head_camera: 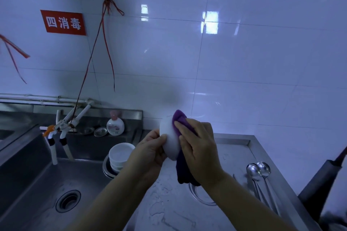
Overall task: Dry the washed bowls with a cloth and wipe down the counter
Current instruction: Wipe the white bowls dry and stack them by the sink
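Step in hand: drying. Your left hand (150, 148) grips a white bowl (170, 140) by its rim, fingers curled round the edge, holding it on its side above the worktop (231, 148). Your right hand (197, 148) presses a purple cloth (179, 118) into the bowl, fingers bent over the fabric and pinning it against the rim; the cloth's loose end hangs below the wrist.

Judgement: the task is partly done at best — a stack of white bowls (120, 153) sits on a metal plate at the near edge of the sink (37, 193), apparently awaiting drying, and the worktop shows water streaks, so the wipe-down is not yet begun.

Next move calls for turning the bowl against the cloth to cover the whole inner face, then setting it down on a dry spot (none is obvious).

Containers: the held bowl holds only cloth; the top stacked bowl looks empty; the sink basin holds nothing visible but its drain. Two metal ladles (261, 172) lie on the worktop to your right.
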`<state>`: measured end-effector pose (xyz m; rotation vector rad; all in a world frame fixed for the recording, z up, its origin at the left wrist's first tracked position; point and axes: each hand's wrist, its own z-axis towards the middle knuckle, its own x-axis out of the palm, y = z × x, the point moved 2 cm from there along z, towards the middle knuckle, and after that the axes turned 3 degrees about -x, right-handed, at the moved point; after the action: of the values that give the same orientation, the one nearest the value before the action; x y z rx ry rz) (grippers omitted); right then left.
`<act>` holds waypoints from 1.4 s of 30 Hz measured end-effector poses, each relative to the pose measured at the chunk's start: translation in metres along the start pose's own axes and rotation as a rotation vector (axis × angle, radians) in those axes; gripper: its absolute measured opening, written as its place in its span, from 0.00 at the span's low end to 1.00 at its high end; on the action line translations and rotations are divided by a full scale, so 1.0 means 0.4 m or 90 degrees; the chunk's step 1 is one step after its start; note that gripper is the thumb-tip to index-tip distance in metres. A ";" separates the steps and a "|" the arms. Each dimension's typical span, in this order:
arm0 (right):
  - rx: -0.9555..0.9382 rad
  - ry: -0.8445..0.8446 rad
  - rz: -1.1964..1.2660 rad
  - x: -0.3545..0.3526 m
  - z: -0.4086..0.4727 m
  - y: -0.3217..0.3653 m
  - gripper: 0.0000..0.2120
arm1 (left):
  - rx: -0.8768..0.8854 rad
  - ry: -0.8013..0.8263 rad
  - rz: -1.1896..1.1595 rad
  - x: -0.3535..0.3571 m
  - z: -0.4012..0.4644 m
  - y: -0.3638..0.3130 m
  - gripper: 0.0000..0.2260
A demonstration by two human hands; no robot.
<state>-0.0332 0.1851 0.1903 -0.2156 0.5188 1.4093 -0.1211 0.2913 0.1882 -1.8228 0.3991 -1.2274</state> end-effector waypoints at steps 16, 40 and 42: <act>-0.105 -0.070 -0.088 0.024 -0.086 -0.004 0.15 | -0.087 -0.048 -0.278 0.024 -0.002 0.002 0.10; 0.130 -0.112 0.123 0.041 -0.099 -0.039 0.16 | -0.142 0.000 -0.350 -0.020 0.003 0.017 0.13; 0.167 -0.102 0.169 0.039 -0.089 -0.041 0.16 | -0.129 0.024 -0.326 -0.032 0.005 0.015 0.16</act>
<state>-0.0239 0.1804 0.1493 0.1828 0.6091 1.5813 -0.1239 0.2974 0.1756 -2.1586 0.0740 -1.6133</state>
